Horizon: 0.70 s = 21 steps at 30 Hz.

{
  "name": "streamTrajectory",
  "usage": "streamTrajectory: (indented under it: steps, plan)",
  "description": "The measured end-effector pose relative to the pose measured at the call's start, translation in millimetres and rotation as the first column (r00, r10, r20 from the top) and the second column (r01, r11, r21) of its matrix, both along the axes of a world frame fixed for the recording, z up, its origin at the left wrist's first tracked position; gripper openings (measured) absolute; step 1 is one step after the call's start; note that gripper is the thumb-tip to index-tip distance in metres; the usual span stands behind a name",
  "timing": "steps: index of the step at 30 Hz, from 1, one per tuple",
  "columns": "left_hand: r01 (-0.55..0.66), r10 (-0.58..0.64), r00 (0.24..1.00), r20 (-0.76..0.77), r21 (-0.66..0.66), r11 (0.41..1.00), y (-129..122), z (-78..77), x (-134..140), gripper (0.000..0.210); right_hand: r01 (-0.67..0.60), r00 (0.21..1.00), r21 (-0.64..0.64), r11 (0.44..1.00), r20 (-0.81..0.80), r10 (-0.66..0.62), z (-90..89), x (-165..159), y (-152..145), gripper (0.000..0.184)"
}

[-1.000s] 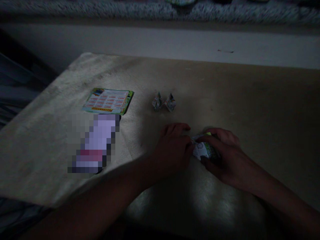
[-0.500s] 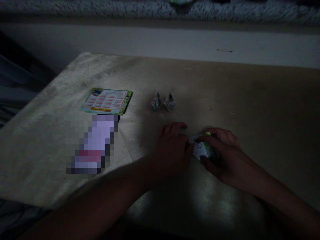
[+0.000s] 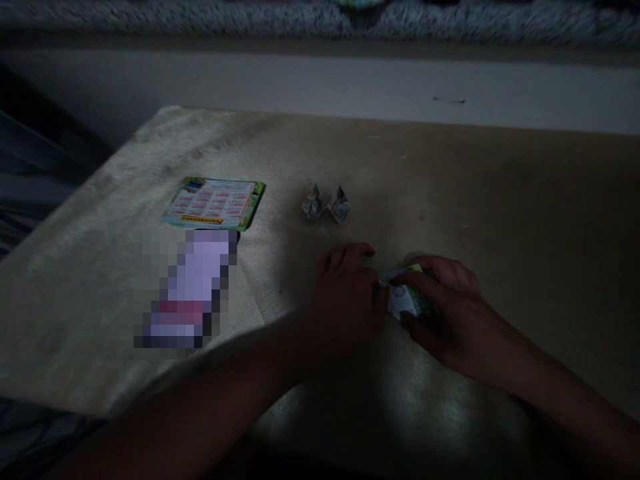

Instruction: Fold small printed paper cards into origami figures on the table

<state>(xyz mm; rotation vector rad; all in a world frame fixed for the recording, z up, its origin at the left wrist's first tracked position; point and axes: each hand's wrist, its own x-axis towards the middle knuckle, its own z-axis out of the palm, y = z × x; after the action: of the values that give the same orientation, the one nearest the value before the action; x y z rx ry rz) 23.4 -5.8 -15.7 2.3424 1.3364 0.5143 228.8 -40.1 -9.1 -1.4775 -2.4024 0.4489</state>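
Between my two hands, low over the table, is a small piece of folded printed paper (image 3: 401, 301), white with green and a yellow-green edge. My right hand (image 3: 450, 310) closes round its right side, thumb at the near edge and fingers on top and behind. My left hand (image 3: 347, 293) meets the paper's left end, its thumb and index finger pinched there and the other fingers bent toward the far side. Much of the paper is covered by my fingers. Beyond my left hand stands a folded paper figure (image 3: 327, 204) with two pointed peaks.
Left on the table (image 3: 450, 180) lies a printed calendar card (image 3: 215, 203) with a green border. Nearer to me is a phone (image 3: 193, 287), its screen blurred out. A white wall (image 3: 300, 83) and a speckled ledge (image 3: 200, 23) run behind the table. The light is dim.
Almost nothing differs. My left thumb and index finger have shifted very slightly at the paper's left end; my right hand keeps its hold.
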Motion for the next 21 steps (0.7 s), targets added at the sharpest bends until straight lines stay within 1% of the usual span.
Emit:
streamTrajectory:
  steps: [4,10,16,21]
  plan:
    - [-0.002,0.002,1.0,0.003,-0.022,1.0,0.9,0.6,-0.1,0.021,-0.007,1.0,0.015,1.0,0.001,0.007,0.4,0.1,0.5,0.054]
    - [-0.003,0.003,1.0,-0.001,-0.027,1.0,2.0,1.1,0.7,0.021,-0.013,1.0,0.024,1.0,-0.007,0.013,-0.2,-0.2,0.4,0.05]
    - [-0.006,0.006,1.0,0.0,-0.035,0.999,3.0,0.6,1.0,0.021,-0.012,1.0,0.013,1.0,0.0,0.012,-0.1,0.0,0.1,0.054]
    - [-0.004,0.004,1.0,0.004,-0.035,0.999,2.8,0.4,1.3,0.021,-0.013,1.0,0.003,1.0,0.014,0.013,0.9,0.5,-0.3,0.053]
